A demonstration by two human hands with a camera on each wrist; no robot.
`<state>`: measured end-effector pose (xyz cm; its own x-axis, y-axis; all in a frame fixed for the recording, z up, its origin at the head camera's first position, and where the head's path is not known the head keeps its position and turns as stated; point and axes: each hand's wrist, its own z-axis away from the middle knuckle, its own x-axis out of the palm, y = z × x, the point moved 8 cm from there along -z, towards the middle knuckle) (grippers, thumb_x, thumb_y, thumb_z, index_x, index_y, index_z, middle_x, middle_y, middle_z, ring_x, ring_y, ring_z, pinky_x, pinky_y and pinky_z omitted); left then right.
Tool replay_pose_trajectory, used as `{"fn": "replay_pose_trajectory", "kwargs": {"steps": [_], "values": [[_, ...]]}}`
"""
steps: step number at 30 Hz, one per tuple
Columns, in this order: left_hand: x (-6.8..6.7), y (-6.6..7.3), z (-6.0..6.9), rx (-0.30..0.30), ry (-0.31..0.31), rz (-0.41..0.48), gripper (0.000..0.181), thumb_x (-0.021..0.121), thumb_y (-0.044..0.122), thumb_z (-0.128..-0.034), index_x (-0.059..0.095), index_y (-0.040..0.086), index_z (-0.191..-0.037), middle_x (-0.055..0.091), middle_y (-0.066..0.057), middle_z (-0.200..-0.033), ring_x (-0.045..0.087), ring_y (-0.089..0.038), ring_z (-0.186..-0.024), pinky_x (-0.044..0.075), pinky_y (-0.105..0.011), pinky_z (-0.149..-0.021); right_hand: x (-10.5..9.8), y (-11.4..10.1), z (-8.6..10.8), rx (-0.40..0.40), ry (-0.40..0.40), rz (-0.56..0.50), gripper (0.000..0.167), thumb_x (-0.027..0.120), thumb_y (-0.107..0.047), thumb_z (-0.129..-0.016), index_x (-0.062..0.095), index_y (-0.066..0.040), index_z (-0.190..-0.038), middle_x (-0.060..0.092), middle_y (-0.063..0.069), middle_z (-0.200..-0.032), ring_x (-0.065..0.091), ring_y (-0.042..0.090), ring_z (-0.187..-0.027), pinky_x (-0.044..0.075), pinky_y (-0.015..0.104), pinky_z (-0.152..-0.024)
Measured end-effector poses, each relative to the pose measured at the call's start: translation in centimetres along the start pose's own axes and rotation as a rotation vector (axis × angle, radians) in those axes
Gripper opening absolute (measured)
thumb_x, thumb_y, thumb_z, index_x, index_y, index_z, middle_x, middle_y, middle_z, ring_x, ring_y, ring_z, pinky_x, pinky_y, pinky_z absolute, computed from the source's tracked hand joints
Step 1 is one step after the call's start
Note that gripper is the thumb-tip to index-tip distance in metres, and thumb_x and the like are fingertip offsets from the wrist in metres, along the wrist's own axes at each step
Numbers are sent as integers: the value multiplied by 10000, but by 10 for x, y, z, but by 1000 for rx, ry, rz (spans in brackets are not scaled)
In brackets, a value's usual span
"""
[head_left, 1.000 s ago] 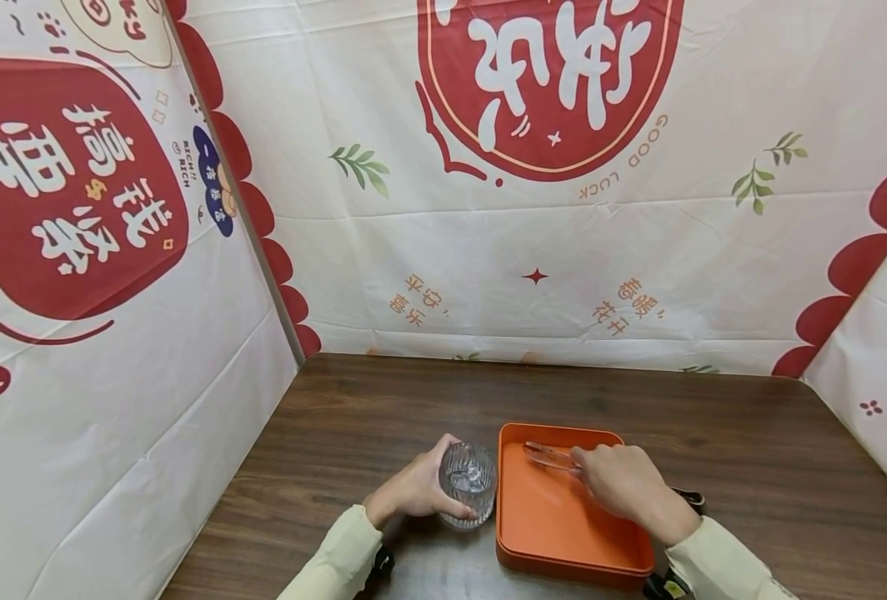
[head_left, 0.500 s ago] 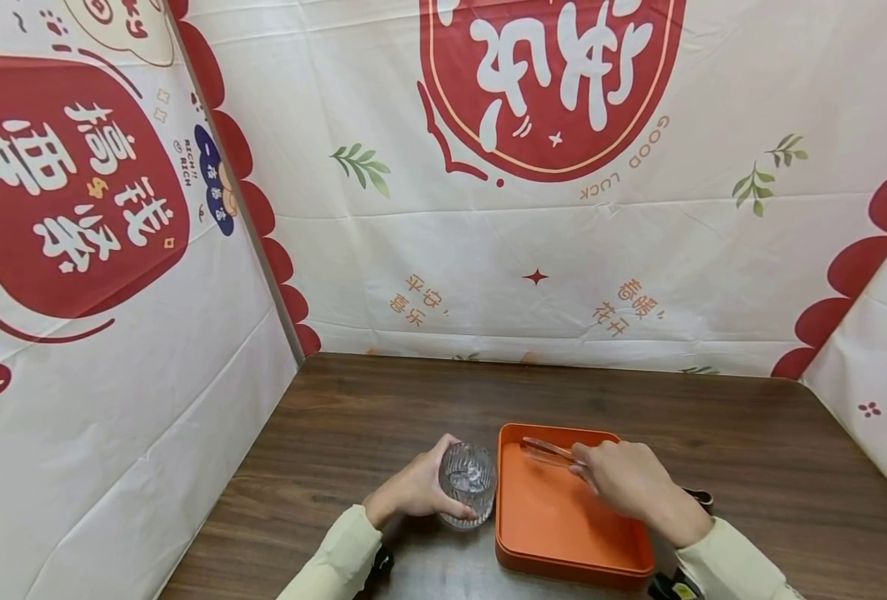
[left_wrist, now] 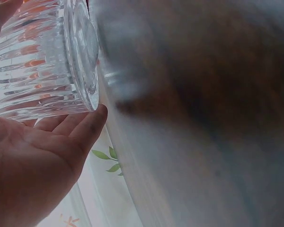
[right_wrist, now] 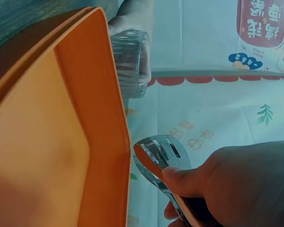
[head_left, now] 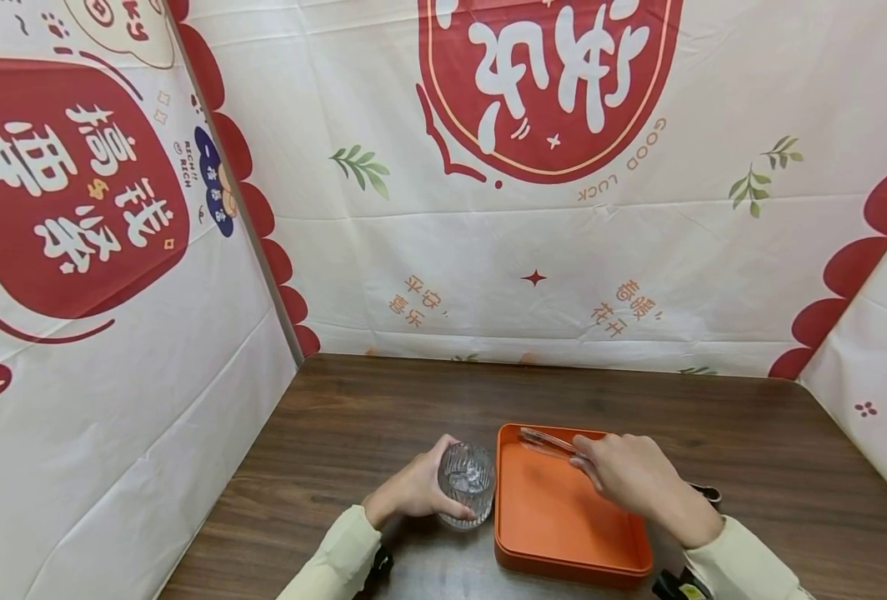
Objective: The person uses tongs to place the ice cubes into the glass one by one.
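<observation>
A clear ribbed glass [head_left: 468, 483] stands on the table just left of the orange tray. My left hand [head_left: 418, 488] grips it from the left, thumb on the near side and fingers round the far side. In the left wrist view the glass [left_wrist: 47, 61] shows its thick base above the palm [left_wrist: 38, 156]. My right hand [head_left: 631, 475] holds a pair of shiny tongs [head_left: 547, 442] over the tray's far part. Slotted heads on the tongs [right_wrist: 163, 151] show in the right wrist view, slightly apart with nothing visible between them, above the tray's rim.
The shallow square orange tray [head_left: 571, 517] lies on the dark wooden table [head_left: 383, 400]; its visible floor is bare. Printed white cloth [head_left: 533, 233] hangs behind the table and along both sides. A strap with a small device [head_left: 684, 583] sits at the right wrist.
My right hand has shifted a little to the right and away from me, and the tongs have risen toward the tray's far rim. The left hand and the glass stay put.
</observation>
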<state>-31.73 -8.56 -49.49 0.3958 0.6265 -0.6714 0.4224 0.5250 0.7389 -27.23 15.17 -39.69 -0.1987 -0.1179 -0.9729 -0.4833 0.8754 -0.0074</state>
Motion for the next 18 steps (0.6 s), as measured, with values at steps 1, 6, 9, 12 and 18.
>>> {"fn": "replay_pose_trajectory", "kwargs": {"steps": [1,6,9,12,18], "values": [[0,0,0,-1,-1,0,843,939,388,-630,432,178,-1270,667,-45,-1087,635,-137,-969,503,-281,-847,-1,0,0,-3,5,2,255,680,-291,-928,494,-227,-765,374,-108,-557,409,111,-448,322,317,-416],[0,-1,0,-2,-4,2,841,937,383,-637,429,173,-1273,667,-44,-1083,634,-132,-961,505,-280,-841,-9,-2,0,-16,37,15,246,685,-299,-925,505,-228,-773,374,-122,-547,410,99,-440,319,314,-411],[0,-1,0,-4,-4,3,840,936,385,-638,428,176,-1274,666,-44,-1083,634,-132,-958,506,-280,-838,-14,-3,0,-21,66,15,262,698,-302,-916,498,-228,-763,362,-126,-537,393,94,-435,308,311,-410],[0,-1,0,-4,-6,8,840,935,388,-638,427,183,-1275,667,-46,-1084,635,-137,-959,506,-279,-837,-20,-3,0,-20,99,18,295,715,-296,-902,478,-226,-742,340,-125,-532,368,92,-434,296,310,-411],[0,-1,0,-8,-9,10,840,934,387,-637,424,196,-1276,663,-29,-1078,632,-126,-953,504,-270,-830,-26,-4,-1,-30,120,22,304,721,-288,-899,473,-221,-736,326,-125,-534,350,80,-438,282,293,-413]]}}
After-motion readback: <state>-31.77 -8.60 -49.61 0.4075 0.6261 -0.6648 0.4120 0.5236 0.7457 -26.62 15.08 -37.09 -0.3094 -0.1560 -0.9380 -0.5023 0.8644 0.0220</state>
